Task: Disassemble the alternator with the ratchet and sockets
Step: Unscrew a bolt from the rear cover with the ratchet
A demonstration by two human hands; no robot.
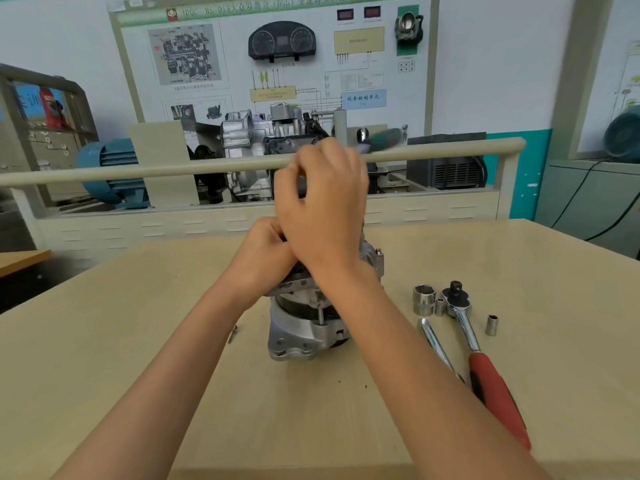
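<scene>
Alternator (304,327) stands upright mid-table (138,341), likely heavy, rigid cast metal. Your left hand (263,251) curls around its top; your right hand (322,202) grips a green-handled tool (381,138). Hold the housing, not the fins; the red-handled ratchet (485,362) lies nearby.

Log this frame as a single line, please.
right hand: grips green-handled tool above alternator | left hand: steadies alternator top | red-handled ratchet, sockets: lying unused on table

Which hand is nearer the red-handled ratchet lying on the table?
Right. The right hand is raised above the alternator, left of the ratchet; the left hand is farther left.
</scene>
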